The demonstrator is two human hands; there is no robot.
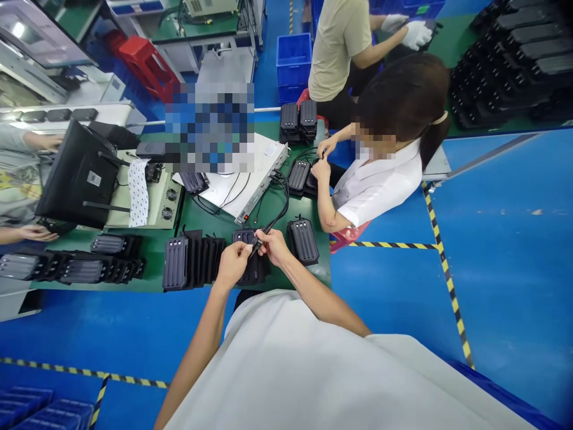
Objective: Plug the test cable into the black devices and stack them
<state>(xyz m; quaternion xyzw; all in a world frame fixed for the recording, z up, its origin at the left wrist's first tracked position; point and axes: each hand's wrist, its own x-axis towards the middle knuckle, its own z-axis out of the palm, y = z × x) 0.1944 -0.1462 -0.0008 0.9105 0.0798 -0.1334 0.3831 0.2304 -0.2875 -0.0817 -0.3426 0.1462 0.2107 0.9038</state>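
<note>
Close together above the table's front edge, both my hands have their fingers pinched around black cables. My right hand (274, 245) grips the black cable (285, 206), which runs up to the front of a white rack-type box (224, 206). My left hand (233, 264) is closed on a dark cable end or connector that its fingers partly cover. Under the hands lies a black ribbed case (245, 273), partly hidden by them. To the left stands a row of similar black ribbed cases (176, 263) on edge. Another black ribbed case (304, 240) lies to the right.
A seated co-worker (376, 185) in white handles cases at the table's right edge. A monitor (80, 176) stands at the left, near another person's hands (38, 233). More black cases (83, 270) line the front left. The table (152, 276) is green; the floor is blue.
</note>
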